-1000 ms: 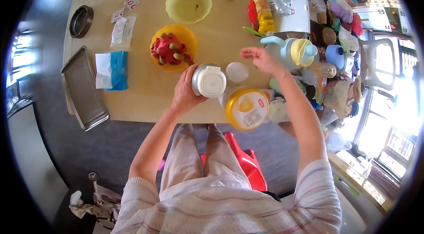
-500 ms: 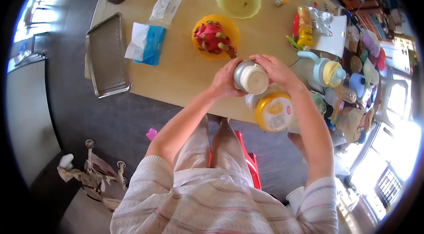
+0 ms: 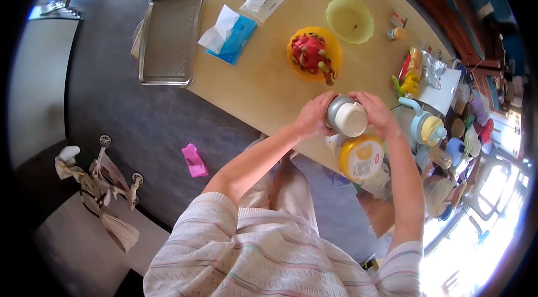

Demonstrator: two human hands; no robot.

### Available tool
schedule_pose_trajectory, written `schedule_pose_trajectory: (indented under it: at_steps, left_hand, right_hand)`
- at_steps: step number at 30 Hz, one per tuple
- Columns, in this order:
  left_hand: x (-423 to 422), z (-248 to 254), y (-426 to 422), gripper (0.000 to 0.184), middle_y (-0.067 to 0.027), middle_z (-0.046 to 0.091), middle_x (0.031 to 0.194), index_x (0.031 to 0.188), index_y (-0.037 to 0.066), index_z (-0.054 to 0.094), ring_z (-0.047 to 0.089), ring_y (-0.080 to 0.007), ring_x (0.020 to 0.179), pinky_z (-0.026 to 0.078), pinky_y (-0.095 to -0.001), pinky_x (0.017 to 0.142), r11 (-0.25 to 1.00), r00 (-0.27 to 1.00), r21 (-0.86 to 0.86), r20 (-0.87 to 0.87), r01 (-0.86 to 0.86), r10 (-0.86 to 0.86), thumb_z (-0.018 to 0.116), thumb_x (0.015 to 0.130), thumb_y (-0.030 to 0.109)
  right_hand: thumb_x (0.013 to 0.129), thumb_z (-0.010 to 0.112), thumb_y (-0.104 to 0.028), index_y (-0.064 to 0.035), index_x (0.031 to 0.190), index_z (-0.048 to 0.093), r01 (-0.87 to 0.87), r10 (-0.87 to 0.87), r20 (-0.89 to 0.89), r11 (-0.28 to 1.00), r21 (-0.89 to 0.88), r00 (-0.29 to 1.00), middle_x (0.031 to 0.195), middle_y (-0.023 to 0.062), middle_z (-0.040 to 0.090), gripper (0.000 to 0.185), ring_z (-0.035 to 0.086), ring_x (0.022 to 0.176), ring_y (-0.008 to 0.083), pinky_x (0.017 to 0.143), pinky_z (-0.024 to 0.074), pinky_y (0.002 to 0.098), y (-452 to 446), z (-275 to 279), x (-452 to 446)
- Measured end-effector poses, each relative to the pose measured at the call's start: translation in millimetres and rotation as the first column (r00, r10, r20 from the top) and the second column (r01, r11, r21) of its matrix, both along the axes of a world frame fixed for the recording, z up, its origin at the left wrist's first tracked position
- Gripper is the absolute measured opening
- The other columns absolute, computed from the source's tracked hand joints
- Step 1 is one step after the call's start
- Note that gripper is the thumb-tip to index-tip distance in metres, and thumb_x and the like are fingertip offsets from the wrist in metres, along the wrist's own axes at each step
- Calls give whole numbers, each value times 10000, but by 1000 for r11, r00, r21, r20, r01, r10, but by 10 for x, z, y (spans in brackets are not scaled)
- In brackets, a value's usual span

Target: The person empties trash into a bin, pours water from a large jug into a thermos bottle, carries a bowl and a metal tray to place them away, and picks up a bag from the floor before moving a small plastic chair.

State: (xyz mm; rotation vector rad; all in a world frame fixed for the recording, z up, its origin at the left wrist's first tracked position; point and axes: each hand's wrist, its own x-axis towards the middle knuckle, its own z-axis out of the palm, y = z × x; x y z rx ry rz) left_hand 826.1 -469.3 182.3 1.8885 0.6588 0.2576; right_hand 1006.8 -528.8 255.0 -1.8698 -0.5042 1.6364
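The flask point(image 3: 352, 120) is held up between both hands over the table point(image 3: 263, 81), close to the near edge and toward the right end. Its white end faces up at the head camera and leans toward the near edge, slightly right; the grey body lies behind it, on the far left side. The long axis is strongly foreshortened, running nearly along the line of sight. Whether its lower end touches the table cannot be told.

The left hand point(image 3: 314, 119) is half curled, its palm and fingers round the grey side; some of its fingertips are hidden. The right hand point(image 3: 375, 111) is bent over the opposite side, fingers close together against the flask near the white end; its thumb cannot be made out. The two hands are apart by just the flask's width.

Just beside the flask, at the near edge, stands a yellow-rimmed tub point(image 3: 360, 158). The jug point(image 3: 430, 129) is to the right of the right hand. Farther in, a dragon fruit point(image 3: 307, 53) rests on an orange plate point(image 3: 335, 46), with a pale bowl point(image 3: 349, 14) beyond toward the far edge. A tray point(image 3: 171, 39) overhangs the left edge, beside a tissue pack point(image 3: 237, 40).
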Motion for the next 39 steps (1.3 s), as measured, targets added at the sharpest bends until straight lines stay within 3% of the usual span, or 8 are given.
schedule_pose_trajectory:
  at_steps: [4, 8, 15, 22, 28, 31, 34, 39]
  left_hand:
    - [-310, 20, 18, 814, -146, 427, 1252, 1271, 113, 346, 434, -318, 1143, 373, -395, 948, 996, 981, 92, -195, 7, 11, 760, 578, 217]
    - [-1088, -298, 373, 531, -156, 513, 1146, 1153, 80, 503, 501, -323, 1059, 414, -381, 900, 950, 919, 149, -250, -275, 305, 670, 656, 167]
    - [-978, -180, 1632, 310, -166, 564, 1006, 987, 44, 595, 543, -342, 932, 446, -383, 824, 870, 893, 321, -129, -373, 430, 593, 681, 90]
    - [-338, -163, 3088, 278, -159, 565, 1032, 980, 74, 618, 540, -339, 952, 439, -376, 837, 902, 899, 322, -233, -288, 370, 570, 706, 88]
    - [-198, -577, 4151, 170, -146, 634, 925, 853, 94, 668, 596, -293, 895, 478, -358, 776, 926, 823, 255, -434, -277, 366, 597, 710, 151]
    - [-31, -1006, 4474, 197, -127, 656, 818, 847, 78, 669, 636, -213, 687, 512, -330, 646, 947, 730, 255, -607, -197, 315, 626, 677, 169]
    - [129, -1227, 4508, 226, -148, 647, 876, 816, 36, 661, 621, -286, 832, 491, -369, 749, 805, 714, -23, -477, -593, 513, 639, 668, 205]
    - [507, -1378, 4586, 238, -130, 653, 854, 835, 36, 658, 631, -246, 782, 503, -346, 694, 707, 680, -87, -379, -701, 628, 684, 635, 161]
  right_hand:
    - [917, 428, -329, -25, 1117, 544, 71, -81, 180, 995, 64, 980, 1056, 67, 579, 382, 562, 932, 128, 677, 476, 244, -7, 94, 38]
    - [912, 455, -264, -25, 1084, 564, 169, -249, 271, 943, 286, 930, 1039, 57, 589, 314, 569, 933, 131, 696, 471, 248, -111, 510, -66]
    - [901, 472, -149, -29, 1028, 577, 113, -117, -11, 927, 358, 993, 908, 37, 621, 204, 596, 839, 101, 685, 457, 222, -327, 1144, -977]
    - [878, 515, -116, -29, 1036, 561, 172, -177, -297, 984, -42, 938, 946, 51, 615, 186, 604, 840, 143, 681, 469, 247, -64, 317, -1943]
    - [890, 507, -144, -18, 1037, 561, 316, -336, -262, 942, -118, 905, 931, 36, 620, 201, 610, 772, 107, 625, 466, 224, 317, -43, -2308]
    - [893, 502, -138, -19, 1037, 563, 340, -371, -243, 927, -159, 896, 928, 37, 621, 197, 611, 775, 105, 621, 466, 218, 392, -88, -2383]
    - [895, 498, -137, -21, 1041, 564, 360, -405, -241, 909, -210, 882, 928, 38, 623, 197, 612, 782, 104, 620, 466, 211, 388, -121, -2435]
    - [904, 483, -131, -17, 1072, 535, 369, -425, -238, 896, -248, 873, 984, 61, 603, 209, 610, 828, 138, 657, 484, 235, 378, -186, -2502]
